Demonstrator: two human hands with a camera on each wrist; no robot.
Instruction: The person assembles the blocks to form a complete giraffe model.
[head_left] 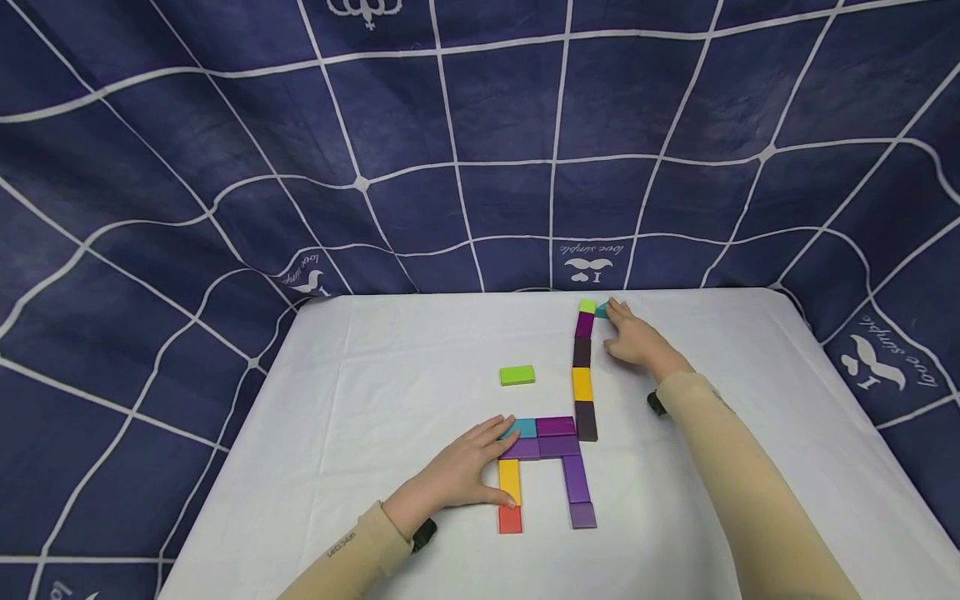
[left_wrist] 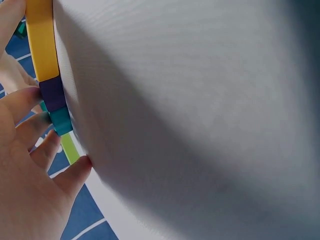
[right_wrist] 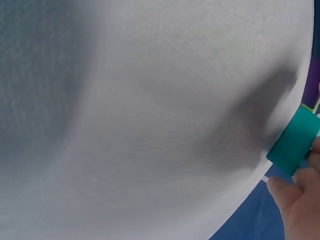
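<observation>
My left hand (head_left: pixel 461 467) rests with spread fingers against the left side of a figure made of flat blocks. Its fingers touch the light blue block (head_left: pixel 527 427) and a purple block (head_left: pixel 521 448); the thumb lies by the yellow block (head_left: pixel 509 479) and red block (head_left: pixel 510 520). At the far end of a tall column, my right hand (head_left: pixel 637 340) touches a teal block (right_wrist: pixel 295 140) with its fingertips, thumb apart. That block sits beside the column's top lime piece (head_left: pixel 588 306). Part of it is hidden by the fingers in the head view.
Below the lime piece, the column runs through magenta (head_left: pixel 585 324), dark brown (head_left: pixel 582 352), yellow (head_left: pixel 582 385) and another dark block (head_left: pixel 586 421). A loose green block (head_left: pixel 517 375) lies left of it. A white cloth (head_left: pixel 405 350) covers the table; a blue curtain (head_left: pixel 495 200) hangs behind.
</observation>
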